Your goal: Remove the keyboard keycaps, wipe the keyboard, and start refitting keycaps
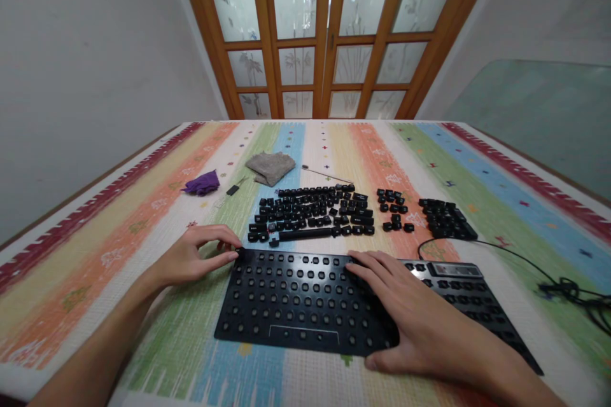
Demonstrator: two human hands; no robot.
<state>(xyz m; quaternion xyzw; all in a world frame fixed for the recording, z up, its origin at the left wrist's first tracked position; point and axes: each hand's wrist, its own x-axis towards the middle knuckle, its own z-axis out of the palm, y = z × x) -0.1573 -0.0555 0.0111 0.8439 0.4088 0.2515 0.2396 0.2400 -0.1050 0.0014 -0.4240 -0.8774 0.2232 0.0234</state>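
Observation:
A black keyboard base (286, 343) lies in front of me with its keycaps off and rows of round switch posts showing. My left hand (195, 257) is at the top left corner of the base, thumb and index finger pinched around a small black keycap (241, 252) there. Whether that keycap is seated on its post, I cannot tell. Across the middle right of the base rests my right hand (405, 305), palm down, with fingers stretched out and thumb at the front edge. It covers part of the posts.
Behind the base lie loose black keycaps (310, 206) in rows, with a number-pad group (446, 219) at right. Further back are a grey cloth (270, 167), purple cloth (203, 183), thin brush (327, 173) and small black-handled tool (233, 190). A cable (515, 249) runs right.

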